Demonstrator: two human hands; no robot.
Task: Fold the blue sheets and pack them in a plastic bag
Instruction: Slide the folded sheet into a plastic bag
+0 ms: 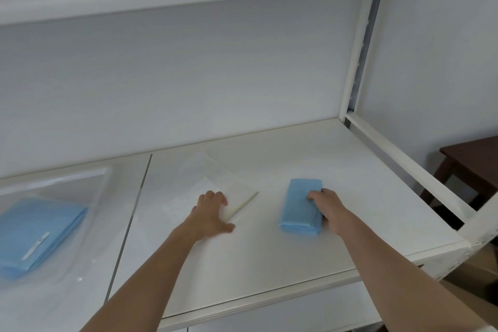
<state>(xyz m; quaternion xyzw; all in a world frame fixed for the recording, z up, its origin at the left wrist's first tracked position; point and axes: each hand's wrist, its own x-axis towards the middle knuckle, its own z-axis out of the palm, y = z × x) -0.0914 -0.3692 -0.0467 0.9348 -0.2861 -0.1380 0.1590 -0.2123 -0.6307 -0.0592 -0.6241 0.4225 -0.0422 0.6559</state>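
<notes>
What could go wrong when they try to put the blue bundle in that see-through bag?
The plastic bag lies flat on the white shelf, so its mouth may stay closed and the bag may slide under the left hand. The folded blue sheet is thick and held only from one side by the right hand, so it might spring open when lifted.

A plain light-blue folded sheet (300,206), with no pattern, lies on a white shelf (336,170), beside a clear plastic bag (207,183) whose one edge carries a thin yellow-green strip. At left, a clear tray (89,197) holds a stack (37,229) of sheets in the same light blue, marked by a small white label with dark print. A dark brown table (474,159) stands at far right against a pale grey-white wall (188,75).
</notes>
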